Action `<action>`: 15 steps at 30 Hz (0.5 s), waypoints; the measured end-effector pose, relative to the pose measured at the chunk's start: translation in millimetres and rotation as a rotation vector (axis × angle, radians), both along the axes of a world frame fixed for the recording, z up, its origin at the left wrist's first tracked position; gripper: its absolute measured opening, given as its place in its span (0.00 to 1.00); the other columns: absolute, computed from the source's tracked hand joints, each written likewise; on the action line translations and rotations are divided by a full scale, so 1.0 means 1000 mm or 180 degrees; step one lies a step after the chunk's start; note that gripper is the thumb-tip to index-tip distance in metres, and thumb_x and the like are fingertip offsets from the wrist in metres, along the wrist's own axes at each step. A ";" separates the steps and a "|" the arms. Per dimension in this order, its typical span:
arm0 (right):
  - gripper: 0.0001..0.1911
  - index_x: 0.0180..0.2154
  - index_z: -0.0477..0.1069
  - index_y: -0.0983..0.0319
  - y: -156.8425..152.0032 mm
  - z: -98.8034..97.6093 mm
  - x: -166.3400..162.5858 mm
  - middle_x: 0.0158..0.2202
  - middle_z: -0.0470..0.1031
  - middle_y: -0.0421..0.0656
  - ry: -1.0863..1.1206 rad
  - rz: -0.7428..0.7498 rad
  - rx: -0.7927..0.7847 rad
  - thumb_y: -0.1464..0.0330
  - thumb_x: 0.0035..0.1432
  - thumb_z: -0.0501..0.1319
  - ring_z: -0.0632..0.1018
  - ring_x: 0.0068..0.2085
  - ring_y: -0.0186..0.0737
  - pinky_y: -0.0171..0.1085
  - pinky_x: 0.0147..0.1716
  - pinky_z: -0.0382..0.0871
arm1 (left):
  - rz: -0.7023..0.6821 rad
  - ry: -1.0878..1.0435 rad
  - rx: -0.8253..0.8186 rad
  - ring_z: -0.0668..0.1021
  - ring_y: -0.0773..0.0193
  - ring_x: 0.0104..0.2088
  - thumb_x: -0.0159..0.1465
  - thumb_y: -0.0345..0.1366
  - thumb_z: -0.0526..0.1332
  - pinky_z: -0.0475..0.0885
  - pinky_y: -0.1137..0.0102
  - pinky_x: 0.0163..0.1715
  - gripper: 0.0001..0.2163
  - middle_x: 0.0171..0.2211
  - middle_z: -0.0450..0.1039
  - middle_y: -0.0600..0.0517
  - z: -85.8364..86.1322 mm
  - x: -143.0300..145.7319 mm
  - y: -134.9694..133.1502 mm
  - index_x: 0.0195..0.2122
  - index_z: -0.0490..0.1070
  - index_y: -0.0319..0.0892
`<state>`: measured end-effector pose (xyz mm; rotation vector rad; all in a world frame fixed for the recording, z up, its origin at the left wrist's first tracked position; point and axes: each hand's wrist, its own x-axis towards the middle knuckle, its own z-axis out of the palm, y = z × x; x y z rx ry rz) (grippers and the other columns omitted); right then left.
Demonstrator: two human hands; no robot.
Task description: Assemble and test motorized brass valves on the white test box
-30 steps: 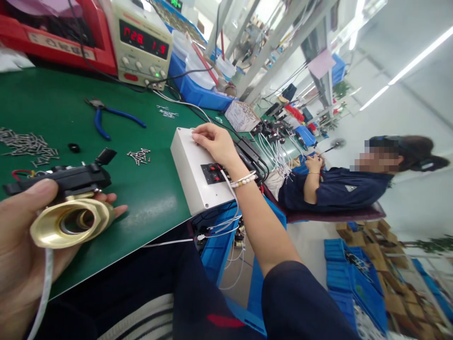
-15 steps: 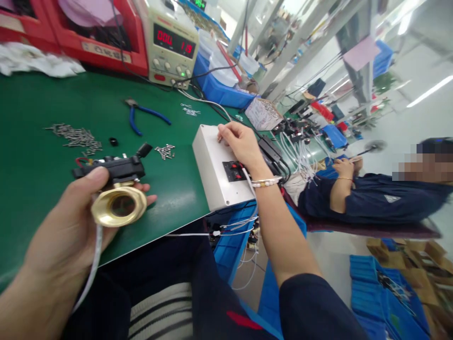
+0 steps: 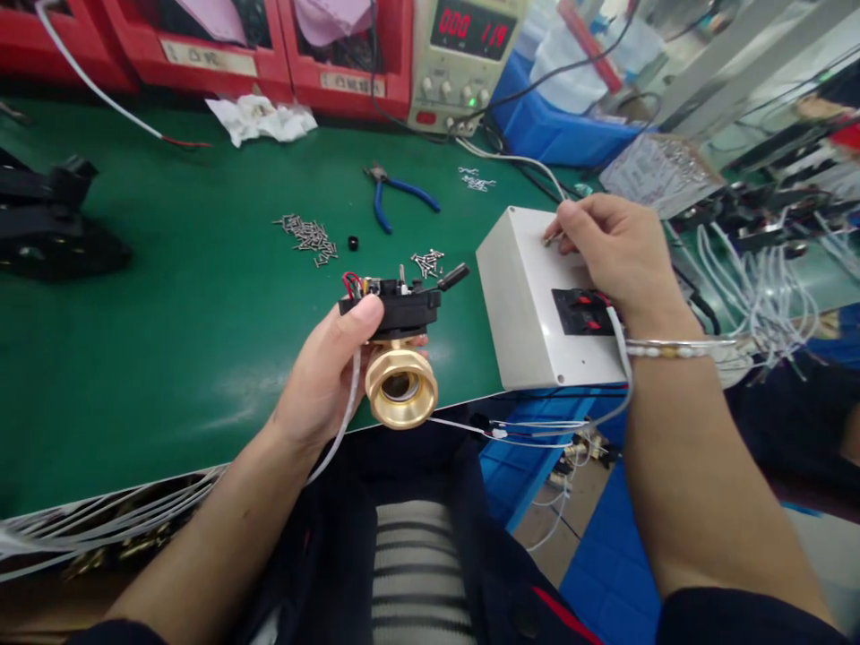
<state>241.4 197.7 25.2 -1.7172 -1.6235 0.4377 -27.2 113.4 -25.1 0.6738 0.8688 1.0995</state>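
Note:
My left hand (image 3: 322, 376) grips a brass valve (image 3: 401, 387) with a black actuator housing (image 3: 393, 309) on top, held over the front edge of the green mat (image 3: 167, 296). A white cable (image 3: 336, 430) hangs from it. My right hand (image 3: 614, 251) rests on a white box (image 3: 530, 305) with red and black terminals (image 3: 581, 311); its fingertips pinch or press something small on the box's top. White wires (image 3: 537, 430) run from the terminals down past the mat's edge.
A power supply (image 3: 463, 54) with a red display stands at the back beside red bins (image 3: 221, 45). Blue-handled pliers (image 3: 396, 193), piles of small screws (image 3: 305, 235) and a white rag (image 3: 259, 116) lie on the mat. A black device (image 3: 47, 224) sits far left.
The view has swung left and down, so the seated co-worker is out of sight. The valve in my left hand now sits nearer the white box. The supply's display dropped to 000.

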 end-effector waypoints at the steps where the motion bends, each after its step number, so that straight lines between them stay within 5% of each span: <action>1: 0.16 0.26 0.73 0.66 0.000 0.000 -0.001 0.23 0.70 0.38 -0.0017 -0.0022 -0.0002 0.77 0.69 0.60 0.68 0.25 0.26 0.31 0.30 0.62 | -0.0020 -0.0033 0.0035 0.85 0.55 0.31 0.59 0.54 0.69 0.81 0.67 0.33 0.23 0.30 0.82 0.46 0.000 0.000 0.000 0.41 0.76 0.38; 15: 0.15 0.26 0.73 0.66 -0.001 0.002 -0.002 0.25 0.72 0.40 -0.0090 -0.0041 -0.0003 0.76 0.68 0.60 0.66 0.25 0.25 0.29 0.29 0.61 | -0.0011 -0.0223 0.0165 0.84 0.57 0.32 0.63 0.53 0.67 0.84 0.61 0.39 0.20 0.30 0.82 0.46 -0.002 0.000 0.000 0.38 0.79 0.38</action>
